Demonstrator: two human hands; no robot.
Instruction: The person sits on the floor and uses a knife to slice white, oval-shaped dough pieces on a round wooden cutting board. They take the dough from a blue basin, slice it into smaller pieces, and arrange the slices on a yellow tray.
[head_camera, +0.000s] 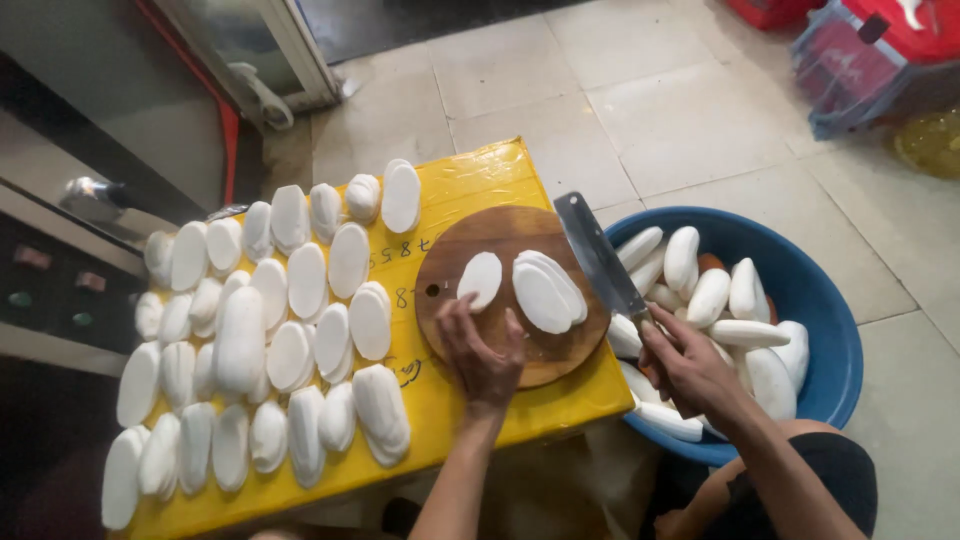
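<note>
Wooden round board (520, 345) under left hand (482, 350), fingers loose and flat beside white slices (545, 290); right hand (690, 370) clenched on cleaver (598, 255), blade raised just right of slices. Best kept: fingertips clear, blade lowered squarely

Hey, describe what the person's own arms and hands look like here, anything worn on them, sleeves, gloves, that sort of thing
Both hands are bare: no gloves on the left hand or the right hand. Both forearms are uncovered, with no sleeves reaching them and no watch or bracelet visible at the wrists. No rings can be made out. Dark clothing shows near the right arm, by the picture's lower edge.
</note>
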